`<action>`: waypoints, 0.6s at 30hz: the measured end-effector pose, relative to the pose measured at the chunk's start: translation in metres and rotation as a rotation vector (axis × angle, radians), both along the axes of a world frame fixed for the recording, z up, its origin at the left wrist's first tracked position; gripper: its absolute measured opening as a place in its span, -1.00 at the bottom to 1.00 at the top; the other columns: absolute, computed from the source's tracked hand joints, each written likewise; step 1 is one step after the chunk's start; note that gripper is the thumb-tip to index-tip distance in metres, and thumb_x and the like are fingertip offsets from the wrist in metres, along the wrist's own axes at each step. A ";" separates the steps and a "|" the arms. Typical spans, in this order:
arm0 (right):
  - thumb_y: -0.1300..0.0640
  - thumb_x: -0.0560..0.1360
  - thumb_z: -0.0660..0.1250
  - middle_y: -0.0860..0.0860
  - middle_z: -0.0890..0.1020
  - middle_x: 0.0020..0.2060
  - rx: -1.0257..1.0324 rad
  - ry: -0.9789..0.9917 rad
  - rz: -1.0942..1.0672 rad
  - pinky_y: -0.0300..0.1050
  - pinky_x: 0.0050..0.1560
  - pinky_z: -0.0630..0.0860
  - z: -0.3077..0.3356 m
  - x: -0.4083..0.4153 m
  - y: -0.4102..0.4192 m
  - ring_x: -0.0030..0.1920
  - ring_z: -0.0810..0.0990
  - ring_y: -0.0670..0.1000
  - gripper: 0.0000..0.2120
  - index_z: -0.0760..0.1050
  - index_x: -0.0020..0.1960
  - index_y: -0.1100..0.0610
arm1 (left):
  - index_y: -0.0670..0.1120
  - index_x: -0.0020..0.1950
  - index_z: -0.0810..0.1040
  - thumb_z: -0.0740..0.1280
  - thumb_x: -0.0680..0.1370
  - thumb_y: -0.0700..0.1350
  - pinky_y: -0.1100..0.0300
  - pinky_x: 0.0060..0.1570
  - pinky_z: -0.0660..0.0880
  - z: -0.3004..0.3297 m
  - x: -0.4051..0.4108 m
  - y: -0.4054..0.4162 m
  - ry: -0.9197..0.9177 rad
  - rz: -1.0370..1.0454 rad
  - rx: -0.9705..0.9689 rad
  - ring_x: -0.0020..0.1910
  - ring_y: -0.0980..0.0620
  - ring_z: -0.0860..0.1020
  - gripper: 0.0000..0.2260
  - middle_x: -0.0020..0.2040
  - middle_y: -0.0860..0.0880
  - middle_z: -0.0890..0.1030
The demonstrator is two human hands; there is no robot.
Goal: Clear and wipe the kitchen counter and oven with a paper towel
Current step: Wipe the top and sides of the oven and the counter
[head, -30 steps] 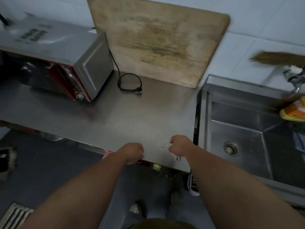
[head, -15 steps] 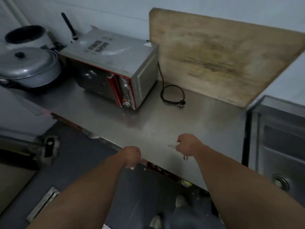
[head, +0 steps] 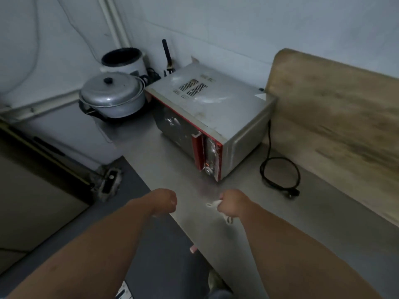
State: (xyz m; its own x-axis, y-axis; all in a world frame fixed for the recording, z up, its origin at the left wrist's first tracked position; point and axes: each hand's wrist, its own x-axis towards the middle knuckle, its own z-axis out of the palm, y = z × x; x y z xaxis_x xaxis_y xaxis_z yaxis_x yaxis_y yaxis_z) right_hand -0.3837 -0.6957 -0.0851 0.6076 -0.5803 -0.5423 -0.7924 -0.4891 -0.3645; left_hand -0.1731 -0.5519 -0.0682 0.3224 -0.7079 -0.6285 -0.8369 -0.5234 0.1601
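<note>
Both forearms reach in from the near edge, fists over the near lip of the steel counter (head: 269,212).

Right hand (head: 232,202): fingers curled tight round a small wad of white paper towel (head: 212,204). A scrap sticks out on the left of the fist, another bit pokes out at its near side. The fist sits low over the counter; whether the towel touches the steel, cannot tell.

Left hand (head: 165,200): balled into a fist, nothing visible in it, over the counter's near-left edge, just left of the right hand and apart from it.

Oven (head: 212,126): grey box with red front trim, on the counter beyond the hands, set at an angle, front facing near-left. White smears on its top panel and on the door glass. Its black cord (head: 280,175) runs down the right side and loops on the counter, plug lying at the near end of the loop.

Right: large worn wooden board (head: 336,130) stands leaning against the wall.

Far left: lidded metal pot (head: 112,94) beside the oven, white open-topped cooker (head: 124,60) behind it, dark-handled utensil (head: 167,55) upright by the wall.

Dark floor (head: 151,255) below the counter edge.
</note>
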 end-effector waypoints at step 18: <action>0.02 0.46 0.37 0.12 0.62 0.07 0.133 0.138 -0.070 -0.14 -0.04 0.49 -0.044 0.046 -0.063 0.06 0.59 0.11 -0.67 0.58 0.14 0.19 | 0.01 -0.04 0.60 0.26 0.54 -0.05 0.03 0.06 0.56 0.054 0.113 -0.117 -0.105 -0.103 -0.212 -0.01 -0.09 0.61 -0.87 -0.03 -0.04 0.67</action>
State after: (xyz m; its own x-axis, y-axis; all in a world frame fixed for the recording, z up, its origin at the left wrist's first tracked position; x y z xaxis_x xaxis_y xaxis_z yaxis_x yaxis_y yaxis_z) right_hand -0.3380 -0.7582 -0.1290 0.4827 -0.5362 -0.6925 -0.8698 -0.3859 -0.3075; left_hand -0.0604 -0.6685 -0.0145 0.2976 -0.8528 -0.4290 -0.9018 -0.3987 0.1669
